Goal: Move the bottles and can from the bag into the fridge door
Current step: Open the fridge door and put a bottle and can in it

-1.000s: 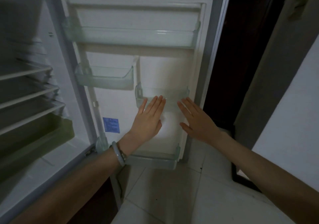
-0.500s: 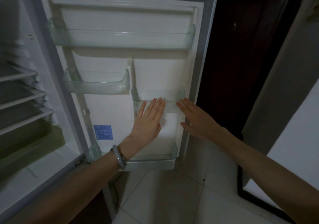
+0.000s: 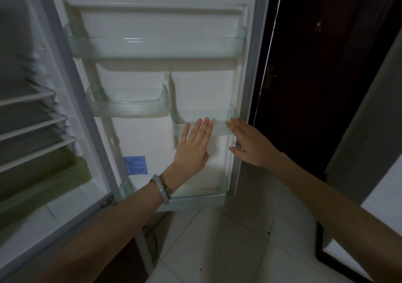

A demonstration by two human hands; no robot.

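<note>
The fridge door (image 3: pixel 139 143) stands open, its white inner side facing me. It carries a wide clear top shelf (image 3: pixel 156 47), a small left bin (image 3: pixel 127 106), a small right bin (image 3: pixel 202 126) and a bottom shelf (image 3: pixel 195 199); I see nothing in any of them. My left hand (image 3: pixel 192 147), a pale bangle on its wrist, is held flat and open just below the right bin. My right hand (image 3: pixel 250 143) is flat and open at the door's right edge. No bag, bottle or can is in view.
The fridge interior (image 3: pixel 32 130) with white wire shelves and a greenish drawer (image 3: pixel 50 182) lies at the left. A dark wooden door (image 3: pixel 322 75) with a brass latch stands right of the fridge door. Pale floor tiles (image 3: pixel 206 250) lie below.
The view has shifted up and to the right, so the fridge door appears lower and more to the left. Both hands stay flat and open near the right bin.
</note>
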